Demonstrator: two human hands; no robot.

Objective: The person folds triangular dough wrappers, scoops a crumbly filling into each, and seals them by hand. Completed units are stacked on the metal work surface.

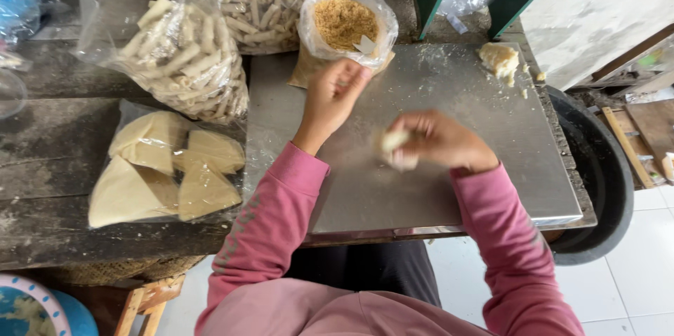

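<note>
A person in a pink long-sleeved top sits at a flat, flour-dusted sheet of grey metal [449,167] laid over a dark, worn wooden table [49,160]. Nearest the body, the right hand [439,141] hovers just above the middle of the sheet with its fingers curled in around a small pale roll of dough [390,142], pinching it so that one end pokes out toward the left. A little farther out, the left hand [331,97] reaches toward the far edge of the sheet, fingers bent loosely together, fingertips just touching the clear plastic bag of golden-brown crumbs [344,23] that stands open there. To the left, on the wood, lies a clear bag of pale yellow triangular wrapper sheets [165,171], and beyond it a bulging clear bag of pale finished rolls [186,55], with a second such bag [263,2] behind it at the table's back. At the far right corner of the metal sheet sits a rough lump of cream-coloured dough [498,59] with crumbs scattered beside it. A black round tub [604,181] stands on the white tiled floor to the right of the table.
</note>
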